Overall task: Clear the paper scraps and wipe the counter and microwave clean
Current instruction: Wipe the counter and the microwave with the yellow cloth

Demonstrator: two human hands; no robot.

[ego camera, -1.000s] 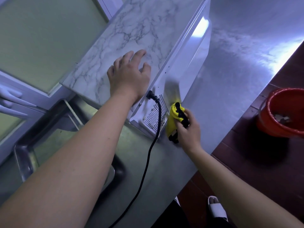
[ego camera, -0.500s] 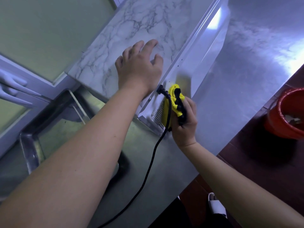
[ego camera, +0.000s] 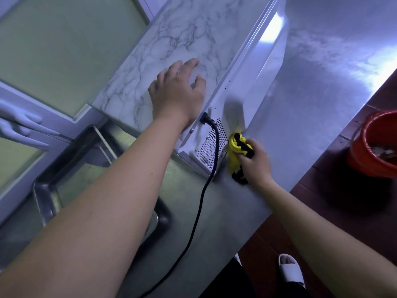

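Microwave, white metal box with marble-pattern top, sat on brushed steel counter. Right hand fisted round bunched yellow-and-black cloth. Cloth pressed at lower rear corner of side panel, just beside perforated vent. Left hand flat, fingers spread, bracing top. Step: microwave wipe-down. Next, probably: sweep along side panel, staying clear of black power cord.
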